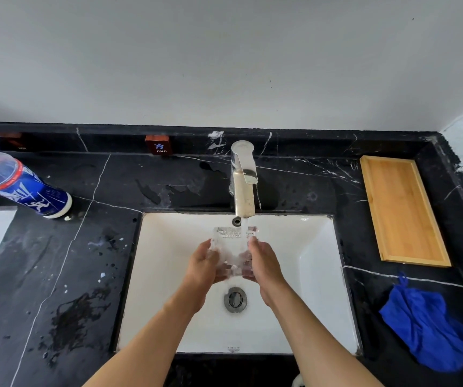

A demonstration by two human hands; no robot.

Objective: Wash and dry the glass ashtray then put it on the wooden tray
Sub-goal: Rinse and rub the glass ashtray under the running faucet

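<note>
Glass caught the light at the centre of the frame, where the glass ashtray [234, 248] sat tilted under the stream from the chrome faucet [243, 178], above the white sink [317, 289]. The left hand [203, 265] clasped its left side and the right hand [264, 261] its right, both closed around it with fingers beneath. At the right of the frame the wooden tray [403, 209] lay on the black marble counter [43, 275], well apart from the ashtray. A crumpled blue cloth [428, 328] lay below the tray, at lower right. A plastic bottle [15, 182] stood at upper left.
</note>
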